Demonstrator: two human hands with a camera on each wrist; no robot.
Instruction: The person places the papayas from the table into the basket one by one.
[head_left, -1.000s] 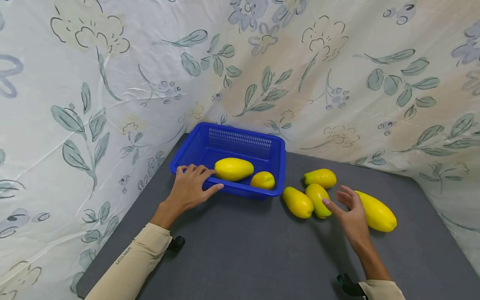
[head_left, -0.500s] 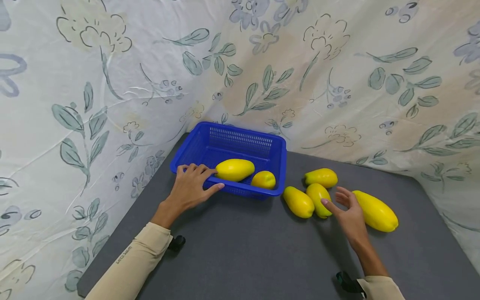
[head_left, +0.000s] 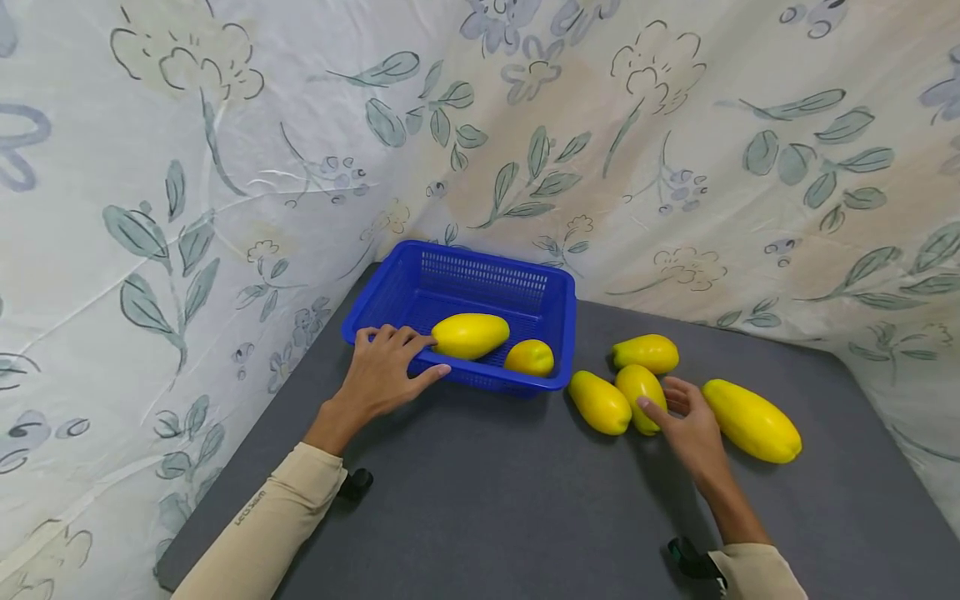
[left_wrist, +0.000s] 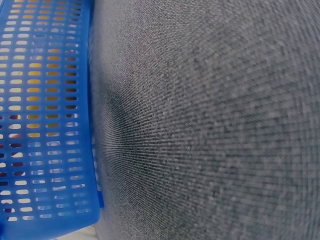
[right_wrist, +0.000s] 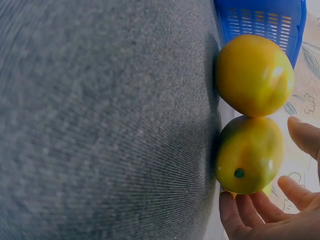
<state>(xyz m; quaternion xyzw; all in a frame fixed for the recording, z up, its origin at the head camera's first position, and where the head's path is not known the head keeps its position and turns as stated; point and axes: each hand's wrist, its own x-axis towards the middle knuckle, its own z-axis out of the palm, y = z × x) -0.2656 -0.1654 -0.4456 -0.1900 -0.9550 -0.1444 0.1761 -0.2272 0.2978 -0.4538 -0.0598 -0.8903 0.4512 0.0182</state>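
Observation:
In the head view my left hand [head_left: 382, 371] grips the near rim of the blue plastic basket [head_left: 555, 333], fingers hooked over the edge. Through the slotted wall [left_wrist: 45, 100] in the left wrist view, reddish finger shapes show inside. My right hand [head_left: 693, 425] is at a smooth yellow oval fruit [head_left: 637, 396] with a greenish end. In the right wrist view its fingers [right_wrist: 245, 212] touch that fruit's lower side, while the thumb stands apart from it. Beside it lies another yellow fruit [head_left: 600, 404], with a third [head_left: 648, 354] just behind.
Inside the basket lie a long yellow fruit [head_left: 471, 336] and a rounder one [head_left: 529, 358]. A large elongated yellow fruit [head_left: 752, 421] rests right of my right hand. Floral cloth [head_left: 525, 150] hangs behind and left of the dark grey table [head_left: 480, 500].
My right hand has moved left, away from the large elongated fruit and up to the middle fruit of the group. My left hand stays on the basket rim.

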